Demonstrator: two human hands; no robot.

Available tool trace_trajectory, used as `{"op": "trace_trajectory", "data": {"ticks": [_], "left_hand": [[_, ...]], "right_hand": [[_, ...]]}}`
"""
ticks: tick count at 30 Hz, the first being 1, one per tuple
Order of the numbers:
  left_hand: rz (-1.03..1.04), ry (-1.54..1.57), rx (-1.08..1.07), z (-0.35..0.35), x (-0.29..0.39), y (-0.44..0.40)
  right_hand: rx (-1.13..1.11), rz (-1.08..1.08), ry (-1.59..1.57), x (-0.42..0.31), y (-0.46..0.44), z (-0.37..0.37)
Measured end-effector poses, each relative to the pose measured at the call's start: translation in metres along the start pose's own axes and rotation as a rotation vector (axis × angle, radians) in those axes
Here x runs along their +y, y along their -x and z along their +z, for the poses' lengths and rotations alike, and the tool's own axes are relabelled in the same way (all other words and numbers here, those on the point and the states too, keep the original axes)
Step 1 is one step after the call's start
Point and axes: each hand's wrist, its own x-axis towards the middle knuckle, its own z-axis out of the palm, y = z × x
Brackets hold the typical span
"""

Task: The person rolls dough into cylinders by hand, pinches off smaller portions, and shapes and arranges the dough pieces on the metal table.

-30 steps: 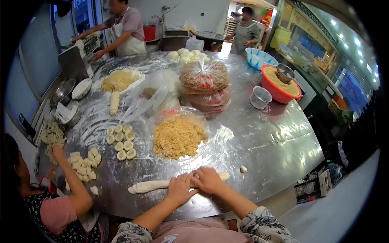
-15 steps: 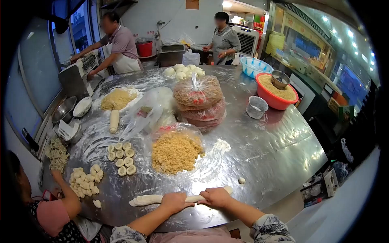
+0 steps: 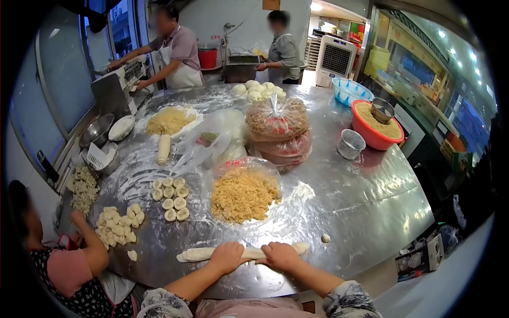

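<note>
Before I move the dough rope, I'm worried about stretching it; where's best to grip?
Probably under both ends, from your side: the dough rope lies long and thin, side to side, with its ends showing past the left hand and right hand.

A single head-worn camera is looking forward and steeply down over the metal counter (image 3: 366, 212), taking in the room from the wearer's own head. Its very wide lens is bowing the counter's edges and leaving the frame's corners in black. The wearer's fingers (image 3: 233, 249) and patterned sleeves (image 3: 164, 305) are sitting closest, low and central, while the far wall (image 3: 212, 21) is standing well off at the top. Windows (image 3: 63, 74) are slanting along the left, and a co-worker (image 3: 71, 270) is showing partly at lower left. The right margin is probably hiding some detail in shadow.
</note>
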Motion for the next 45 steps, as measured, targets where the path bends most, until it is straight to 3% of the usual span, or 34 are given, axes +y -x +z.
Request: {"op": "trace_trajectory", "data": {"ticks": [6, 9, 13, 18, 23, 25, 30, 35, 37, 40, 41, 45], "left_hand": [[-0.174, 0.109, -0.231, -0.021, 0.013, 0.008], [-0.016, 0.059, 0.055, -0.020, 0.004, 0.024], [-0.053, -0.012, 0.151, -0.030, -0.005, 0.046], [-0.101, -0.042, 0.140, -0.015, -0.016, 0.031], [-0.237, 0.013, -0.100, -0.025, -0.016, 0.049], [-0.297, 0.049, -0.184, -0.022, -0.014, 0.048], [-0.365, 0.096, 0.124, -0.044, 0.007, 0.033], [-0.562, 0.079, 0.366, -0.026, 0.019, -0.001], [-0.634, -0.005, 0.379, -0.007, 0.020, 0.001], [-0.446, 0.077, -0.013, -0.004, 0.029, 0.048], [-0.416, 0.132, -0.001, -0.013, 0.039, 0.068], [-0.446, 0.215, -0.016, -0.021, 0.056, 0.110]], "right_hand": [[0.033, -0.029, 0.006, 0.007, 0.021, -0.002], [0.170, -0.088, 0.008, 0.015, 0.027, 0.006], [0.363, -0.133, 0.095, 0.022, 0.050, -0.009], [0.100, 0.064, 0.041, 0.026, 0.020, -0.002], [0.042, 0.018, 0.052, 0.036, 0.045, -0.011], [0.025, 0.099, 0.057, 0.033, 0.040, -0.010], [0.290, 0.088, -0.044, 0.003, 0.012, -0.011], [0.520, 0.264, 0.015, -0.043, -0.056, 0.013], [0.460, 0.315, -0.004, -0.053, -0.050, 0.025], [0.259, 0.251, -0.006, -0.073, -0.011, 0.024], [0.156, 0.221, -0.019, -0.077, 0.008, 0.023], [0.174, 0.238, -0.011, -0.085, 0.043, 0.027]]}}
